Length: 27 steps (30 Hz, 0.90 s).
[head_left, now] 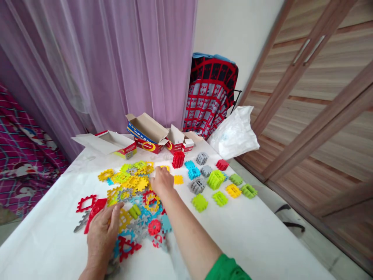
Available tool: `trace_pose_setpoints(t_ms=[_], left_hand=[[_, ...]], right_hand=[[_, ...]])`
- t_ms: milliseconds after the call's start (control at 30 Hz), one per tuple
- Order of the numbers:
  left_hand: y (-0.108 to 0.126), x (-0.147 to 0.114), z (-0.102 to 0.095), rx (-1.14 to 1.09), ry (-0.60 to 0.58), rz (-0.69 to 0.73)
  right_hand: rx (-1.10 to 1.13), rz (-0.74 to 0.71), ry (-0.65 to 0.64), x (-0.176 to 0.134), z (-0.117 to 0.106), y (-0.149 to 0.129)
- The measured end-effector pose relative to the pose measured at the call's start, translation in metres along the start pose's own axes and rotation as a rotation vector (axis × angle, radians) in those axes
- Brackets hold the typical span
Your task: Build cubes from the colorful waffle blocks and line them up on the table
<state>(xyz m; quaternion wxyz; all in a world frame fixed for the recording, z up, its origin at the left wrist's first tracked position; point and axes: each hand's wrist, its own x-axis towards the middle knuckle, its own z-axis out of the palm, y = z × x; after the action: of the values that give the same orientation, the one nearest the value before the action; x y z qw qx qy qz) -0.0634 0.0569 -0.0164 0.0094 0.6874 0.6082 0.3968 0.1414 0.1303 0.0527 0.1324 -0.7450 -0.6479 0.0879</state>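
A loose pile of plastic building pieces with toothed edges (136, 214), in yellow, red, blue, grey and green, covers the middle left of the table. My left hand (101, 229) rests at the pile's near left side, against a red piece (94, 212); its thumb stands apart from the fingers. At the pile's far right edge is my right hand (163, 181), its fingers bent down and together beside a yellow piece (165, 168). Whatever those fingertips pinch is hidden. Just right of this hand lies a flat yellow square (178, 179).
Sorted stacks stand on the right, among them red (178, 159), grey (197, 185) and light green (216, 179) ones. Opened cardboard boxes (148, 130) line the back edge. A white plastic bag (236, 132) sits at the far right corner, near a wooden wardrobe (314, 97).
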Motion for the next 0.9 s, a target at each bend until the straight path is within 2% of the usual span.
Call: trace_pose_setpoints(t_ms=[133, 300, 533, 733, 900], left_hand=[[-0.004, 0.000, 0.001, 0.009, -0.020, -0.018], [-0.005, 0.001, 0.001, 0.022, -0.046, -0.047], [-0.006, 0.002, 0.002, 0.019, -0.035, -0.015], [-0.007, -0.002, 0.005, 0.016, 0.003, 0.013], [-0.004, -0.003, 0.004, 0.026, -0.005, 0.029]], right_hand=[[0.120, -0.075, -0.010, -0.031, 0.009, -0.009], [0.151, -0.066, 0.010, -0.033, 0.007, 0.005], [0.097, -0.081, 0.045, 0.002, 0.012, 0.023], [0.057, -0.022, -0.002, 0.043, 0.024, 0.037], [0.025, -0.007, -0.059, 0.060, 0.029, 0.047]])
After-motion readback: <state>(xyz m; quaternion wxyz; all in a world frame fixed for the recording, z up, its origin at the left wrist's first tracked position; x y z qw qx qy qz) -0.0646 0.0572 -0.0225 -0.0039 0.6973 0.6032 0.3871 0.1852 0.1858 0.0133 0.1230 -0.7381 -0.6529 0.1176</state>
